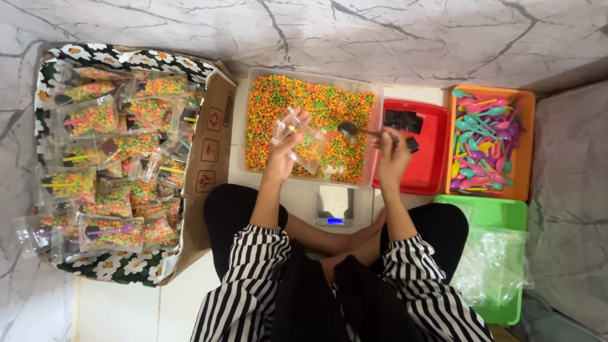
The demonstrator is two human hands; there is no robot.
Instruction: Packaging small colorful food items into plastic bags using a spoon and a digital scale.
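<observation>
Black-and-white striped sleeves lie nearest. The left hand pinches a small clear plastic bag part-filled with coloured candy; the right hand grips a dark metal spoon just right of it, over the clear plastic tub of orange-green candy.

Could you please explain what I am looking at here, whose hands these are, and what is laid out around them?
This is a single view from a camera on a person's head, looking down at their own lap and hands. The left hand holds a small clear bag partly filled with colourful pellets. The right hand holds a dark spoon over a clear tub of pellets. Below sits a small scale. To the right are a red tray, an orange tray of plastic spoons and a green tray of empty bags; left, a cardboard box of filled bags.
</observation>
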